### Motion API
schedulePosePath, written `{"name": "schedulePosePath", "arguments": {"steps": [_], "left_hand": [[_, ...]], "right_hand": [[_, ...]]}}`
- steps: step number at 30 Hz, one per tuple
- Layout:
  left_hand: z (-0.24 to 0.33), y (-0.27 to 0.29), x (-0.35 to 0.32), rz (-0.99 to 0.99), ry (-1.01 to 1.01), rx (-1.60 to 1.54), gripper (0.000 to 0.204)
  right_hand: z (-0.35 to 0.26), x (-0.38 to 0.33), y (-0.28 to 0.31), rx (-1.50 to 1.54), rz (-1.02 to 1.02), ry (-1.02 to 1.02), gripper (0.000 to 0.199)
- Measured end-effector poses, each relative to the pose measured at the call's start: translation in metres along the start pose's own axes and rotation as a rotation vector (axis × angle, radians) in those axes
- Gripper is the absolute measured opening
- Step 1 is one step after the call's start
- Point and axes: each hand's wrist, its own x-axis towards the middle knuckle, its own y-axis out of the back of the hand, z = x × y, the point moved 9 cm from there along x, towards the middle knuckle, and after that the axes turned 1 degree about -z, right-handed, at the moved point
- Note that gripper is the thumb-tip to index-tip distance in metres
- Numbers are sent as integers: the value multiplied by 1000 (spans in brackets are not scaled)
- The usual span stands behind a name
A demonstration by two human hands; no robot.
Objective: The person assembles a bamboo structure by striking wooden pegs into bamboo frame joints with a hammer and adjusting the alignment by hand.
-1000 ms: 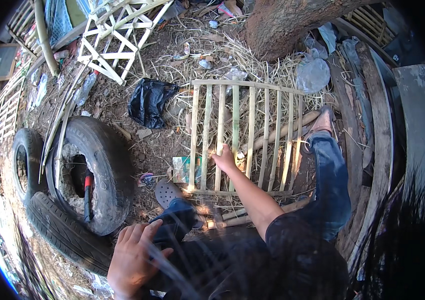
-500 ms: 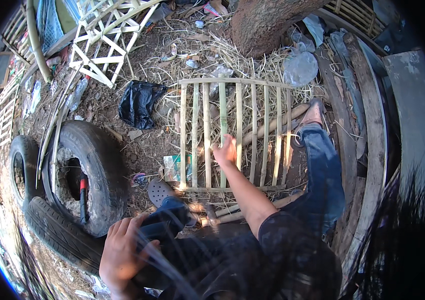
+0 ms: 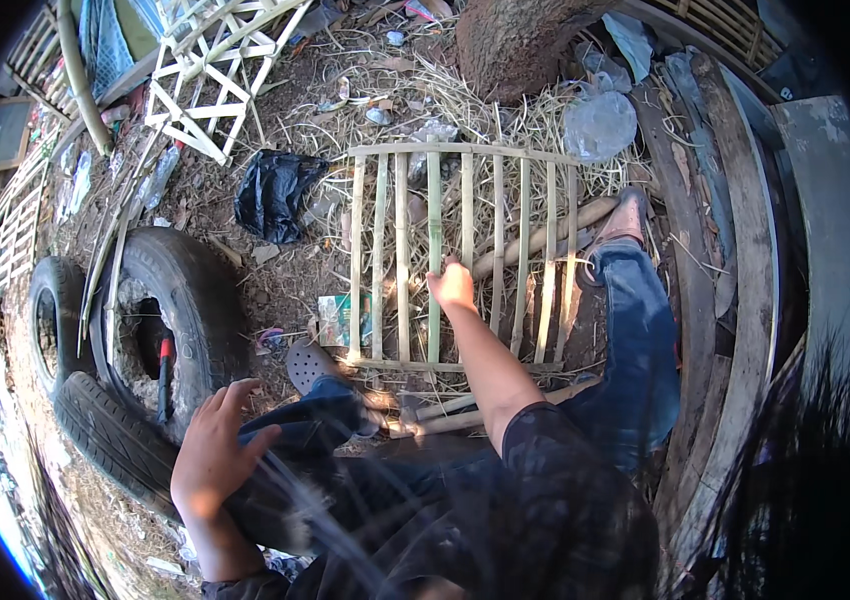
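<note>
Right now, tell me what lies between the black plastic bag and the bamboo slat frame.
In the head view, only bare dirt with scattered straw and small scraps lies between the black plastic bag and the bamboo slat frame.

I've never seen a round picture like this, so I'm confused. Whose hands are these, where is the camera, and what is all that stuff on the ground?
The camera sits on a person's head and looks down, and its wide lens bends everything round. The right hand reaches out and rests on a bamboo frame made of slats, which lies flat on straw. The left hand is open, fingers spread, holding nothing, near the person's knee. You also see their legs in blue jeans. On the dirt lie old tyres, a black plastic bag and a white lattice. A tree trunk stands at the top.
</note>
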Motion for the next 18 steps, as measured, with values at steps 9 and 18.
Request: {"name": "schedulePosePath", "arguments": {"steps": [9, 18], "left_hand": [[19, -3, 11, -10, -65, 34, 53], [21, -10, 7, -1, -109, 38, 54]], "right_hand": [[93, -56, 43, 224, -35, -68, 20], [113, -43, 40, 243, 35, -90, 14]]}}
